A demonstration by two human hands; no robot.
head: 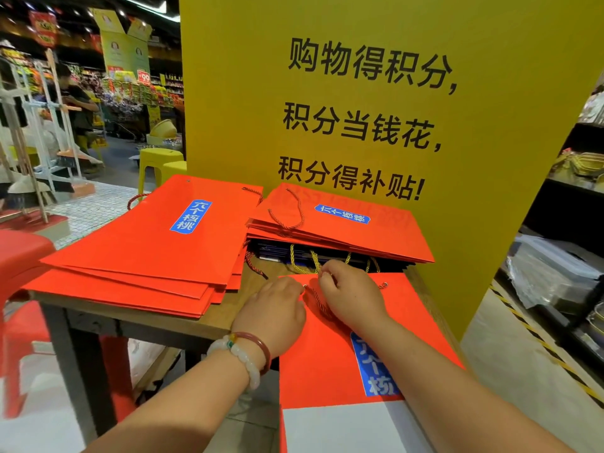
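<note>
A flat red paper bag (327,364) with a blue label lies in front of me, overhanging the wooden table (183,322). My left hand (274,312) rests on the bag's top edge next to a metal eyelet, fingers curled there. My right hand (353,295) pinches the bag's red cord handle (318,300) just beside the eyelet. A second eyelet (385,284) shows at the bag's far right corner. A stack of flat red bags (147,253) lies to the left, another stack (343,230) behind, on top of dark bags with gold cords (313,261).
A tall yellow sign (376,109) with black writing stands right behind the table. Red stools (19,256) are at the left, yellow stools (160,165) further back. Dark shelves (562,256) fill the right side. A person (75,103) stands in the far aisle.
</note>
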